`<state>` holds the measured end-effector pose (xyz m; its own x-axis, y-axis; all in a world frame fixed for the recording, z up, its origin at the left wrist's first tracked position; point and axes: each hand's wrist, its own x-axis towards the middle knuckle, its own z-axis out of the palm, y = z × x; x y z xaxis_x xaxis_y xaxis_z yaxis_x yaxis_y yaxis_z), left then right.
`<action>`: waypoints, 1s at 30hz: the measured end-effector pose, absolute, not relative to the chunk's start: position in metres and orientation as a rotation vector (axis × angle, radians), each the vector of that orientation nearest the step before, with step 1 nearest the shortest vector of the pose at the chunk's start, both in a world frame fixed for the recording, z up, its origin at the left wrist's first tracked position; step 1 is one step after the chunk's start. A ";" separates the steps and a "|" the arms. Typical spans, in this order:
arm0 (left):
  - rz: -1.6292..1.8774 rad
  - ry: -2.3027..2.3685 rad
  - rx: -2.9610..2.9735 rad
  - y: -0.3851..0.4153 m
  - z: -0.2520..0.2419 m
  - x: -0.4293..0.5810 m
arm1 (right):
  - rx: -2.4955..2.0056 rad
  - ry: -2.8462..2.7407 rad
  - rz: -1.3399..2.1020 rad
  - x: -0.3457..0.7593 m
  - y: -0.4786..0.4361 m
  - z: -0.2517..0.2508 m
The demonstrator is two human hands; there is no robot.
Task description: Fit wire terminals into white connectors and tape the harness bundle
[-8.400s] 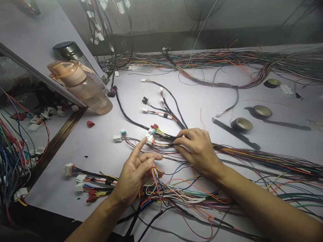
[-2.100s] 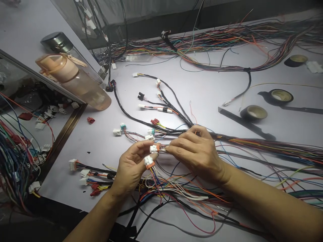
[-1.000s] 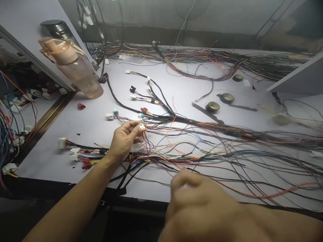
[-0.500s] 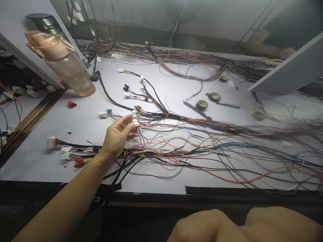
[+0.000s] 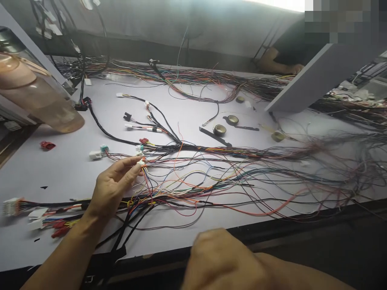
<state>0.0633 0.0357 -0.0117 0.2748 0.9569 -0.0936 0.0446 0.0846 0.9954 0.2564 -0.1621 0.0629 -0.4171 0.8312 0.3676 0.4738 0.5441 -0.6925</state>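
Note:
My left hand (image 5: 110,187) pinches a small white wire connector (image 5: 141,163) between thumb and fingers, with several coloured wires running out of it. Just behind the fingertips lie a teal-and-white connector (image 5: 139,149) and a red connector (image 5: 144,141). To the left of them is a white connector (image 5: 95,155) on thin wires. The wiring harness (image 5: 205,148) stretches rightward across the table. Low in the view, my right hand (image 5: 220,259) hovers near the front edge, its fingers curled. Whatever it may hold is hidden.
A peach-tinted bottle (image 5: 45,100) stands at the left. Tape rolls (image 5: 219,129) lie mid-table. A long bundle of wires (image 5: 193,82) runs along the back. A grey panel (image 5: 305,80) rises at right, and another person's arm (image 5: 272,60) shows behind it.
The view has swung rightward, so the table's things appear further left. My right hand has come further into view at the bottom. My left hand still pinches the connector.

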 end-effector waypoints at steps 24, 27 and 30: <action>1.170 1.113 0.804 -0.008 -0.012 0.039 | -1.590 -2.221 0.395 0.251 -0.200 -0.012; 1.198 1.094 0.804 -0.010 -0.017 0.039 | -1.538 -2.163 0.331 0.252 -0.201 -0.010; 1.216 1.075 0.819 -0.012 -0.018 0.040 | -1.564 -2.049 0.186 0.258 -0.195 -0.010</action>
